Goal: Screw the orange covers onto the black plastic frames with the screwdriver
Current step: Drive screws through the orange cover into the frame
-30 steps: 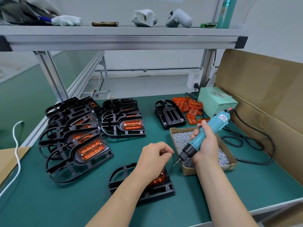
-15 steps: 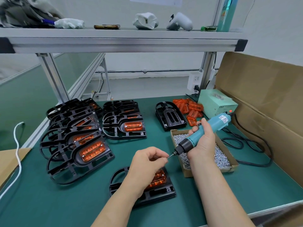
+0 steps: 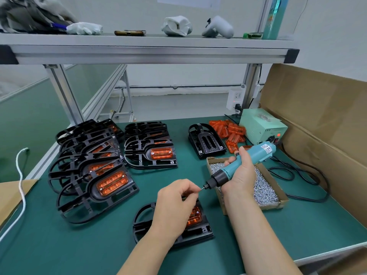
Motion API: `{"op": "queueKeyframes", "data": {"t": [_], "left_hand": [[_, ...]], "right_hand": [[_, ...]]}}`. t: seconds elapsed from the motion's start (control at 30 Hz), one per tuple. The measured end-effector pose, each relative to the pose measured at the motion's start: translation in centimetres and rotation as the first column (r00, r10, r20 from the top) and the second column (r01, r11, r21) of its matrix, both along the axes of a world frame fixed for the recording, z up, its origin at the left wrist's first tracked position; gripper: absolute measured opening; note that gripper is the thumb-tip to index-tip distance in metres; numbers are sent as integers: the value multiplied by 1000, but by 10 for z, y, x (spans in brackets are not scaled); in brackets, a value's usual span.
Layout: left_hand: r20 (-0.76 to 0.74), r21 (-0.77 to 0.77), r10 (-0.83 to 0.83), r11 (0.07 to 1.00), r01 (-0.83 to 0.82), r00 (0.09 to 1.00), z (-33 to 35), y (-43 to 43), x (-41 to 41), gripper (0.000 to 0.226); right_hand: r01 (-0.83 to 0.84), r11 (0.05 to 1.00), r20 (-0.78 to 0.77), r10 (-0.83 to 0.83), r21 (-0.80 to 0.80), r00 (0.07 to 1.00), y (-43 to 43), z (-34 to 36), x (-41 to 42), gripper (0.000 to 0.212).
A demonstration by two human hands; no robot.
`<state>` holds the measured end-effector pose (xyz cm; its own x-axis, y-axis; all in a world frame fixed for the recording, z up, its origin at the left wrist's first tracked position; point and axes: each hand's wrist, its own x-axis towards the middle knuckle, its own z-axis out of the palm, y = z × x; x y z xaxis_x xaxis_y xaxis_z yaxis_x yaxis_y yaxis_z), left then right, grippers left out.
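Observation:
A black plastic frame (image 3: pixel 146 225) lies near the table's front edge, its orange cover (image 3: pixel 195 216) partly hidden by my left hand (image 3: pixel 176 203). That hand hovers above the frame and pinches a small screw at the bit of the teal electric screwdriver (image 3: pixel 241 165). My right hand (image 3: pixel 241 175) grips the screwdriver's body, its tip pointing down-left at my left fingertips. The screw itself is too small to see clearly.
Stacks of black frames with orange covers (image 3: pixel 93 171) fill the left; another stack (image 3: pixel 151 149) sits behind. A bare black frame (image 3: pixel 206 139), loose orange covers (image 3: pixel 228 130), a cardboard tray of screws (image 3: pixel 264 187), the power supply box (image 3: pixel 262 128) and its cable (image 3: pixel 303 175) occupy the right.
My right hand has swung the screwdriver down and left from over the screw tray until its bit meets my left fingertips. My left hand stayed above the frame.

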<state>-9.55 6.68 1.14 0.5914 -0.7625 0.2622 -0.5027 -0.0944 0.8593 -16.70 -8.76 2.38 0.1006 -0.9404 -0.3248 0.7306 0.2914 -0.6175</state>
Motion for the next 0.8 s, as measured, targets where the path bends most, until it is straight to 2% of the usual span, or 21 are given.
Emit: {"op": "queueKeyframes", "data": {"t": [0.07, 0.2, 0.4, 0.6, 0.8], "left_hand": [[193, -57, 13, 998, -2, 981, -1, 2, -2, 24], [355, -87, 24, 996, 7, 935, -4, 5, -2, 28], [465, -128, 59, 992, 1, 883, -2, 7, -4, 34], [588, -82, 45, 997, 5, 808, 2, 7, -1, 38], [621, -72, 38, 997, 8, 783, 3, 7, 0, 39]], "right_hand": [[4, 1000, -17, -4, 23, 1000, 0, -1, 2, 17], [14, 998, -52, -11, 63, 999, 2, -3, 5, 17], [22, 995, -44, -18, 96, 999, 7, -1, 10, 18], [21, 993, -34, -17, 117, 999, 7, 0, 12, 20], [13, 995, -44, -8, 99, 999, 7, 2, 15, 18]]}}
